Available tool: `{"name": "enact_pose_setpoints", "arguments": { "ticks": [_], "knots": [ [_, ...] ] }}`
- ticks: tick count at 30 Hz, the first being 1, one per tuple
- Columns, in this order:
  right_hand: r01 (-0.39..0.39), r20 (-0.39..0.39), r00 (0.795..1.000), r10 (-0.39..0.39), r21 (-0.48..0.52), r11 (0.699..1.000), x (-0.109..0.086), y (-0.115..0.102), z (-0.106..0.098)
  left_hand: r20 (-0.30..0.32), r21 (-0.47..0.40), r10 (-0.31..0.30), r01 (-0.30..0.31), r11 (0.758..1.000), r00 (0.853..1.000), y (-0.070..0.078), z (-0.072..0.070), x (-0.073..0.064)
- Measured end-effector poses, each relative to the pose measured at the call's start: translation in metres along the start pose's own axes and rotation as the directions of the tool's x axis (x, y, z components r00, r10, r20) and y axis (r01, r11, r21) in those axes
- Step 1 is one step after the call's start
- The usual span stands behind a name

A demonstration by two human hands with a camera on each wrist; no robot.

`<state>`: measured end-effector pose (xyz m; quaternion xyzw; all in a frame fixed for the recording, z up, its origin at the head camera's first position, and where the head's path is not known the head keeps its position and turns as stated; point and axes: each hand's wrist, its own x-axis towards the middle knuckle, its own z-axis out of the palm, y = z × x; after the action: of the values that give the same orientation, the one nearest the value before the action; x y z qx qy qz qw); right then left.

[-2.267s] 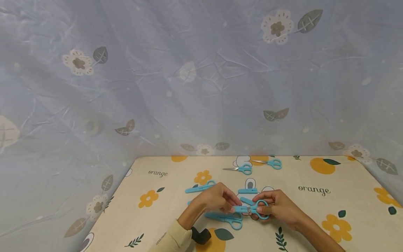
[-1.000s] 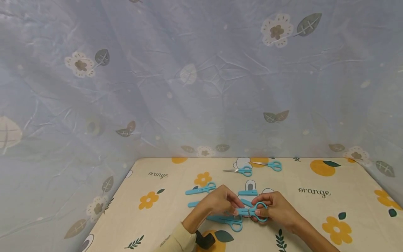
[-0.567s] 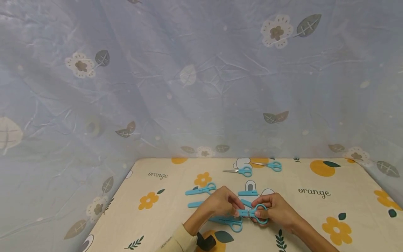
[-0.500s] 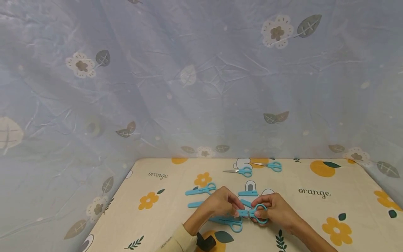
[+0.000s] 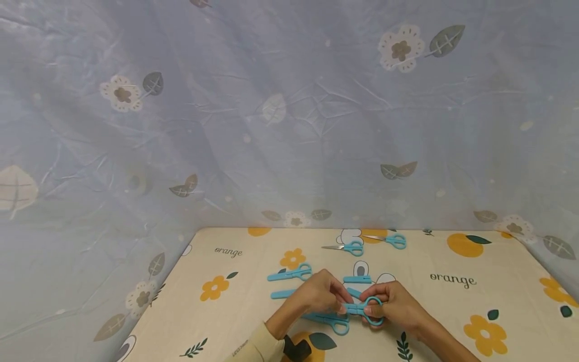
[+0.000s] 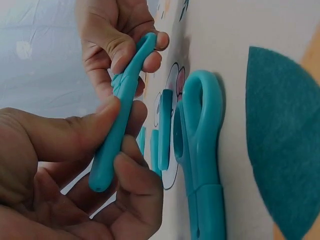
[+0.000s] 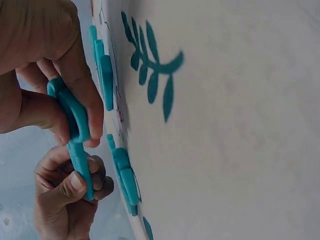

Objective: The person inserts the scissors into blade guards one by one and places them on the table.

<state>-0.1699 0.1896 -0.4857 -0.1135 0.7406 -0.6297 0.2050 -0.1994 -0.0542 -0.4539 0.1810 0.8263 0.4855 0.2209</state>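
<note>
Over the front middle of the table, the left hand point(image 5: 322, 294) pinches a light-blue blade cover point(image 6: 112, 145) between thumb and fingers. The right hand point(image 5: 397, 304) grips the loop handles of the blue scissors point(image 5: 373, 310). The cover encloses the blades and meets the handles, with no metal showing at the joint. Just below the hands lies a covered pair of scissors point(image 5: 340, 327), partly behind the left hand. A loose cover point(image 5: 354, 292) lies beside the right fingertips, and another cover point(image 5: 357, 279) is farther back.
Two uncovered scissors, a nearer pair point(image 5: 353, 248) and a farther pair point(image 5: 396, 241), lie at the back. Left of the hands are a covered pair point(image 5: 289, 274) and a blue piece point(image 5: 282, 294) half hidden by the left hand. A patterned curtain point(image 5: 289, 151) hangs behind the tablecloth point(image 5: 244, 311).
Metal showed between cover and handles earlier; now that gap has closed, the cover slid up against the handles. Both hands keep their holds and have shifted only slightly.
</note>
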Motion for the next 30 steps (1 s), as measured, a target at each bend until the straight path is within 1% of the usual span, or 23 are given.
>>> {"name": "enact_pose_setpoints", "arguments": {
  "ticks": [4, 9, 13, 16, 22, 25, 30],
  "knots": [
    [0.006, -0.002, 1.0, -0.006, -0.012, 1.0, 0.001, 0.001, 0.001, 0.024, -0.004, -0.016, 0.016, 1.0, 1.0, 0.0, -0.003, 0.001],
    [0.001, -0.002, 1.0, -0.001, -0.022, 1.0, 0.002, 0.0, 0.001, 0.071, -0.004, -0.027, 0.027, 1.0, 0.997, 0.001, -0.009, 0.001],
    [0.013, 0.012, 1.0, -0.012, -0.023, 1.0, 0.003, -0.003, -0.001, 0.103, -0.035, -0.037, 0.041, 0.999, 0.994, 0.003, -0.015, 0.002],
    [0.029, 0.014, 1.0, -0.028, -0.047, 0.998, 0.004, -0.006, -0.002, 0.116, -0.061, -0.027, 0.034, 0.998, 0.993, 0.004, -0.018, 0.003],
    [0.039, 0.019, 0.999, -0.037, -0.103, 0.994, 0.006, -0.009, -0.006, 0.117, -0.076, -0.013, 0.022, 0.997, 0.993, 0.002, -0.023, 0.007],
    [0.042, 0.03, 0.999, -0.04, -0.082, 0.996, 0.007, -0.01, -0.008, 0.109, -0.078, -0.01, 0.018, 0.997, 0.994, 0.001, -0.027, 0.009],
    [0.051, 0.045, 0.998, -0.05, -0.027, 0.998, 0.008, -0.012, -0.01, 0.113, -0.093, -0.008, 0.019, 0.996, 0.994, 0.0, -0.034, 0.011]
  ]
}}
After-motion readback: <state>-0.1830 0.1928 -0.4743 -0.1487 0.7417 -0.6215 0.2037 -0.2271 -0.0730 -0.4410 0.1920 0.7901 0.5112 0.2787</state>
